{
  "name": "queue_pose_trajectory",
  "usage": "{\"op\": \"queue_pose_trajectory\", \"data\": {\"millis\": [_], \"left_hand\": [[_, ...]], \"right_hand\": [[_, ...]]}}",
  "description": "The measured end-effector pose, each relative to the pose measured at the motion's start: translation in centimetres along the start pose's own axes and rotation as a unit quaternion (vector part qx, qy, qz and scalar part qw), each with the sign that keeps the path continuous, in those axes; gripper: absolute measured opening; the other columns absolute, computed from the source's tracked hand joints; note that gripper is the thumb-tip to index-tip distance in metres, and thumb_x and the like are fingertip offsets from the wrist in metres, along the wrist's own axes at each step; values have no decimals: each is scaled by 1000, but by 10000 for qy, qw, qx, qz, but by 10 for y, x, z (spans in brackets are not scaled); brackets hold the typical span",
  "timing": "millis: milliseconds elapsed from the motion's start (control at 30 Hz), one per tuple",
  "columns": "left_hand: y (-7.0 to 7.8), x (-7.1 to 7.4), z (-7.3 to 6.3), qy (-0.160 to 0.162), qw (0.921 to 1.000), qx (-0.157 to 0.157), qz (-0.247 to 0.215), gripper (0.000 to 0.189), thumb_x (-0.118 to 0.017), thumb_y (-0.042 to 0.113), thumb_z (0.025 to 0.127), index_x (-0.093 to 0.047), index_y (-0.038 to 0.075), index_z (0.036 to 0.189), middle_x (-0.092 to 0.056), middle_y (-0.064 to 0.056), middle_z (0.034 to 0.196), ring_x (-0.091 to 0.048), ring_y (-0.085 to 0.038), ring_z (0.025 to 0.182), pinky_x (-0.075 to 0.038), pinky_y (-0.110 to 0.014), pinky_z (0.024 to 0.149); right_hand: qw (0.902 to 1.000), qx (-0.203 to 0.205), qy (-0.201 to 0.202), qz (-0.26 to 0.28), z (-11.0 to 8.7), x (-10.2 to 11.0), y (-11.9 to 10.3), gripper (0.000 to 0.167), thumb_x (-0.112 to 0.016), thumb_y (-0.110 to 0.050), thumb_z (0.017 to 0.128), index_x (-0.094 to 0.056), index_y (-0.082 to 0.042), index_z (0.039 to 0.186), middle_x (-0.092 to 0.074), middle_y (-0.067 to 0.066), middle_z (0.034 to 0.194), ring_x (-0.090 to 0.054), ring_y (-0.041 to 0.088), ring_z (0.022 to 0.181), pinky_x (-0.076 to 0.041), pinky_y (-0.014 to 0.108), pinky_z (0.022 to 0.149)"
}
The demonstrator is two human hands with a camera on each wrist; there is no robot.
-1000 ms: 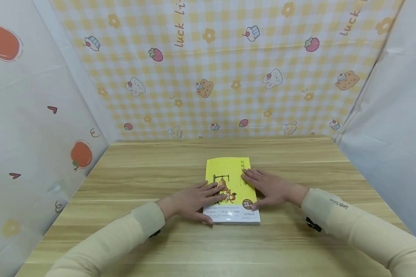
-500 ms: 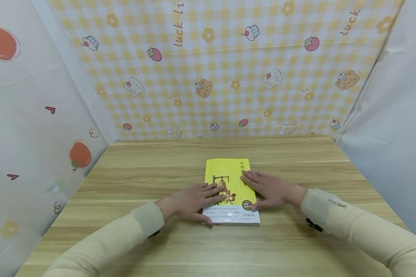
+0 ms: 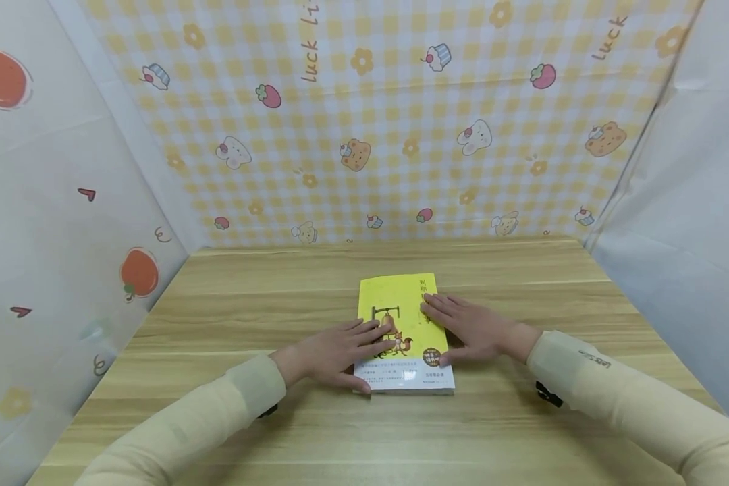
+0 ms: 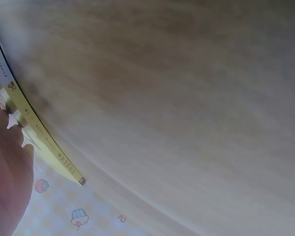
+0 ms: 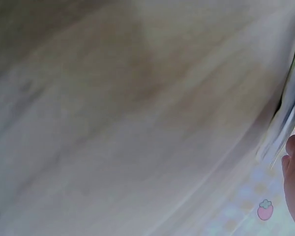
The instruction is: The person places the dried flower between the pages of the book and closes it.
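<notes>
A yellow paperback book (image 3: pixel 395 293) with a white band along its near end lies closed on the wooden table. A bell and a fox are drawn on its cover. My left hand (image 3: pixel 340 351) rests over the book's left side with straight fingers, partly covering the picture. On the opposite side, my right hand (image 3: pixel 474 327) lies with fingers across the cover's right edge and the thumb by a round dark badge. In the left wrist view the book's printed spine (image 4: pixel 44 135) runs beside the fingers. The right wrist view catches the page edge (image 5: pixel 285 113) near my hand.
The wooden table (image 3: pixel 249 297) spreads around the book on all sides. A yellow checked cloth (image 3: pixel 401 101) with cartoon prints hangs behind it. White cloths close off the left (image 3: pixel 67 236) and right (image 3: pixel 692 236) sides.
The hands and book keep their places relative to each other. The head view has shifted very slightly.
</notes>
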State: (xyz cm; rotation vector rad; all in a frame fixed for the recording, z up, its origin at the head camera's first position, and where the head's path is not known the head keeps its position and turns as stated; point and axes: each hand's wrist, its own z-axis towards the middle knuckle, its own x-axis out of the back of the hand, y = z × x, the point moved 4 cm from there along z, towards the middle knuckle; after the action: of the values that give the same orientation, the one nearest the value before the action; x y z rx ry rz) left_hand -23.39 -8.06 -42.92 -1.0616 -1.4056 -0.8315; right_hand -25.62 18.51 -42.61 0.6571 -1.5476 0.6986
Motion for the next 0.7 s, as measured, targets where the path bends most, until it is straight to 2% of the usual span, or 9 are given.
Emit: {"op": "queue_pose_trajectory", "data": {"millis": [200,333,500,700], "left_hand": [[-2,1,-1,133,9999,12,-64,87,-30,72,92,-9,19,158,-4,-9,162,-8,-28,147,-14,-43,117],[-5,3,-3,161,9997,100,-166,87,-32,71,93,-9,18,158,-4,-8,163,-7,-28,147,-13,-44,117],[-12,12,-7,228,9983,348,-399,87,-38,68,93,-10,17,158,-5,-10,162,-6,-29,147,-12,-42,118],[-23,25,-15,433,9944,712,-650,87,-46,63,93,-11,16,158,-6,-13,162,-3,-31,147,-10,-45,118]], "right_hand": [[9994,20,290,209,-1,11,-3,103,-45,-75,86,-17,-5,155,-11,14,161,-13,35,145,-21,49,114],[9990,-47,315,305,-2,16,-3,103,-45,-75,86,-14,-6,156,-8,13,161,-12,35,146,-21,49,115],[9989,-77,344,322,-2,19,-4,102,-43,-75,87,-9,-9,157,-4,10,162,-8,32,147,-16,46,116],[9972,53,676,316,-1,31,-8,98,-45,-70,90,-11,-6,156,-7,14,162,-10,34,146,-17,47,116]]}}
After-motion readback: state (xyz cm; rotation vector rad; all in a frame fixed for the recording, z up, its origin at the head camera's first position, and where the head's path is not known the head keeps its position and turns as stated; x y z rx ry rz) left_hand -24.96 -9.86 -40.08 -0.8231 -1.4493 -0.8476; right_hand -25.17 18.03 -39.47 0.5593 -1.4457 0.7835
